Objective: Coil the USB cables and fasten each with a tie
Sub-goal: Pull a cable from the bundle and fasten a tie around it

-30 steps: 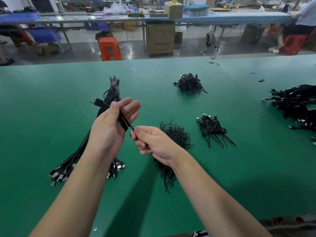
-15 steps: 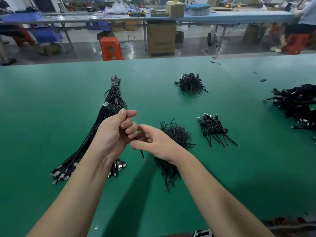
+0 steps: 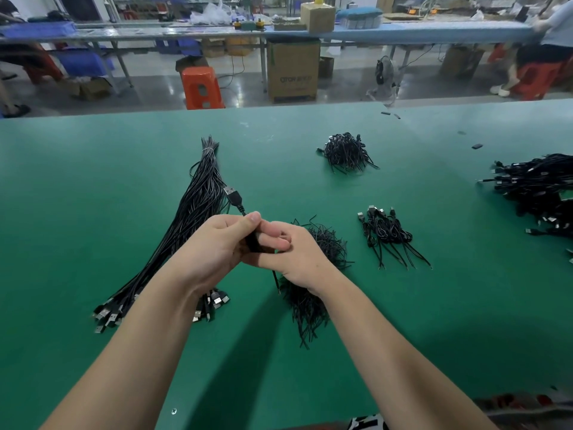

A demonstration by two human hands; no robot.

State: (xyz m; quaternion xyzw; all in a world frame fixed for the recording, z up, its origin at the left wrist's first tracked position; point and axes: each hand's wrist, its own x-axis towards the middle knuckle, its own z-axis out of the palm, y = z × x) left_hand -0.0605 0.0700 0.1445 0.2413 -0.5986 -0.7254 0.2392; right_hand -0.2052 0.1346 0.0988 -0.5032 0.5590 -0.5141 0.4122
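Fingers (image 3: pixel 248 223) of the left hand (image 3: pixel 214 249) curl round a black USB cable (image 3: pixel 252 240), the thumb pressed on top of it, while the right hand (image 3: pixel 294 256) closes in against the same cable from the other side, its fingers bent round the dark coil held between the two palms. Both hands meet above the green tabletop (image 3: pixel 77 212), touching each other. From the top of the grip the cable runs up and to the left, ending in a plug (image 3: pixel 232 193) with a metal tip that stands free in the air; a short loose end hangs below the hands. Just beneath the right wrist lies a heap of black ties (image 3: pixel 310 302), partly hidden by the hand. To the left, a long bundle of uncoiled cables (image 3: pixel 192 218) stretches slantwise across the tabletop, its far end bound together and its plugs fanned out near the left forearm. To the right of the hands sits a small group of finished coils (image 3: pixel 389 235), and farther back another dark pile (image 3: pixel 345 152). At the right edge a large tangle of cables (image 3: pixel 539 187) spreads over the tabletop. Beyond the tabletop stand an orange stool (image 3: pixel 201 88) and a cardboard box (image 3: pixel 293 71) on the floor.
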